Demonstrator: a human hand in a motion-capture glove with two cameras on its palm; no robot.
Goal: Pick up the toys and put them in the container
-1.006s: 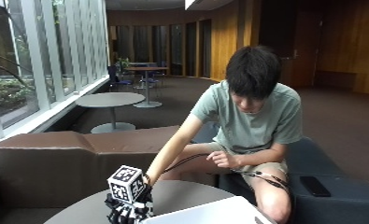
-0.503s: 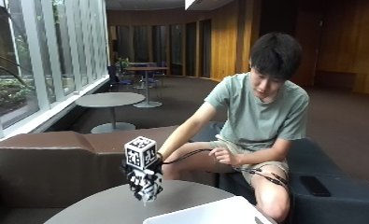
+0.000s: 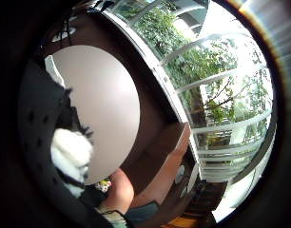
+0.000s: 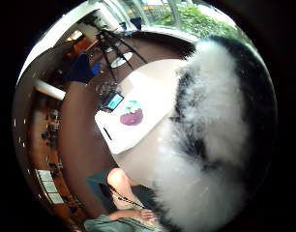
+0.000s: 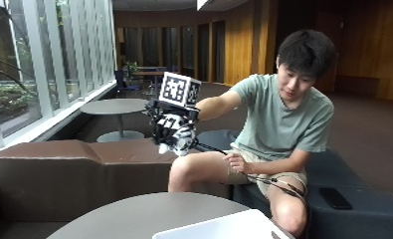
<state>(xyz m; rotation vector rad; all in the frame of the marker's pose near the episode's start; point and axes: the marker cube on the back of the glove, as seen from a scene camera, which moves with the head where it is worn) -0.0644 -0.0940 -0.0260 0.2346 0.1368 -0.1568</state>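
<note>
In the outside view my gloved right hand [image 5: 164,123] is raised well above the round grey table [image 5: 130,216] and grips a black-and-white plush toy [image 5: 182,140], which hangs below the fingers. The white container [image 5: 222,228] stands at the table's near edge, below and to the right of the hand. The thumb side palm view has the fluffy toy [image 4: 215,130] close against the palm. Far beneath it the container [image 4: 114,136] holds a purple toy [image 4: 131,117] and a teal toy [image 4: 132,104]. In the little finger side view the toy [image 3: 69,152] covers part of the table [image 3: 102,109].
A brown bench [image 5: 70,169] runs behind the table along the windows. The person sits on a dark seat with a phone [image 5: 335,197] lying on it; the bare left hand [image 5: 236,162] rests on a thigh. Another round table [image 5: 113,106] stands farther back.
My hand has risen from just above the tabletop to chest height, carrying the plush toy with it. The person has sat up straighter.
</note>
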